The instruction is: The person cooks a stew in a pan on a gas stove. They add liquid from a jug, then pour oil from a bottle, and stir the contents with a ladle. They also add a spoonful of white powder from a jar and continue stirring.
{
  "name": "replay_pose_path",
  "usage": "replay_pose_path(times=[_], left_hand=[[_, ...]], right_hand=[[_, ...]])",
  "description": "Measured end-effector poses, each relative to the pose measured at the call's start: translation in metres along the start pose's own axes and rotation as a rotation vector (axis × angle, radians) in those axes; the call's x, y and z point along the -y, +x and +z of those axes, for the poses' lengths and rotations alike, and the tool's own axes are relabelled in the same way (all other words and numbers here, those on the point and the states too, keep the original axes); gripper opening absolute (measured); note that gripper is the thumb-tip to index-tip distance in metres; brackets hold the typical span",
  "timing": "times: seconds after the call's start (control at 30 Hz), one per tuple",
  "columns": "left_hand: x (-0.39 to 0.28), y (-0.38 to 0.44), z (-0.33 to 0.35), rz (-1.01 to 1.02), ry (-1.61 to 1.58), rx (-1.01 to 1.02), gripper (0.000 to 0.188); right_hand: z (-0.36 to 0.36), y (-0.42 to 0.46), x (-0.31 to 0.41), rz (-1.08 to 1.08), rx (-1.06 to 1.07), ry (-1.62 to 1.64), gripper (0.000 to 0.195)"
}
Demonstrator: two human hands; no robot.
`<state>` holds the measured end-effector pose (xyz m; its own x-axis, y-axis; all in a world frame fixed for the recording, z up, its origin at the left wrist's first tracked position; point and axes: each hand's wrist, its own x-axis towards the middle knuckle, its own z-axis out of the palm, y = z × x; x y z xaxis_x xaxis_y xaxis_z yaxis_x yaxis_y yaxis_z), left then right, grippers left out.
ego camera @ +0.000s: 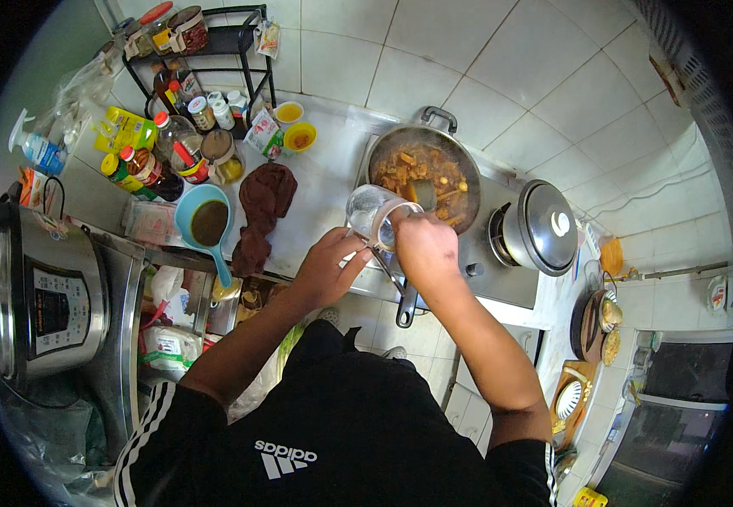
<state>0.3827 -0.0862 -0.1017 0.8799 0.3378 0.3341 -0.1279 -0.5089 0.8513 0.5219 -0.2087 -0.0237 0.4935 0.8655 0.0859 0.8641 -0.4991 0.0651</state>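
My left hand (335, 266) holds a clear jar (366, 209) near its rim, the jar lying tilted with its mouth towards my right. My right hand (427, 244) is at the jar's mouth, its fingers partly inside and hidden; whether they grip anything cannot be seen. A thin metal handle or clasp (389, 269) shows below the jar. Just beyond the hands stands a wok (471, 158) with chunks of food in brown sauce (411, 171) and a broad utensil or piece (422, 193) in it. The wok's long black handle (408, 307) points towards me.
A lidded pot (547, 228) sits on the right burner. To the left are a brown cloth (268, 196), a blue ladle-like bowl (179, 212) of dark liquid, two small bowls (289, 113), bottles (179, 142), and a black rack (227, 41). An electric pressure cooker (94, 285) stands far left.
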Motion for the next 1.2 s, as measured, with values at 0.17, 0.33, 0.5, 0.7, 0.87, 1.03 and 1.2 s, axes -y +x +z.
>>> replay_pose_path(times=[0.17, 0.33, 0.5, 0.7, 0.87, 1.03, 1.2], left_hand=[[-0.001, 0.003, 0.006, 0.008, 0.02, -0.012, 0.017], [0.004, 0.002, 0.013, -0.013, 0.001, 0.024, 0.017], [0.003, 0.0, 0.02, 0.013, -0.001, 0.013, 0.017], [0.005, -0.002, 0.018, -0.061, -0.043, -0.014, 0.02], [0.002, 0.002, 0.017, -0.043, -0.014, -0.054, 0.02], [0.001, 0.002, 0.021, -0.009, -0.012, -0.036, 0.019], [-0.002, 0.004, 0.023, 0.036, 0.057, 0.013, 0.016]], right_hand=[[0.024, 0.001, -0.008, 0.001, -0.026, -0.022, 0.01], [0.025, -0.007, -0.02, -0.017, -0.093, 0.075, 0.011], [0.025, -0.013, -0.024, -0.012, -0.087, 0.108, 0.011], [0.01, -0.028, -0.032, 0.148, 0.013, 0.326, 0.014], [-0.005, -0.038, -0.027, 0.194, -0.135, 0.479, 0.013], [0.019, -0.042, -0.025, 0.173, -0.277, 0.578, 0.013], [0.029, -0.044, -0.024, 0.24, -0.258, 0.655, 0.012]])
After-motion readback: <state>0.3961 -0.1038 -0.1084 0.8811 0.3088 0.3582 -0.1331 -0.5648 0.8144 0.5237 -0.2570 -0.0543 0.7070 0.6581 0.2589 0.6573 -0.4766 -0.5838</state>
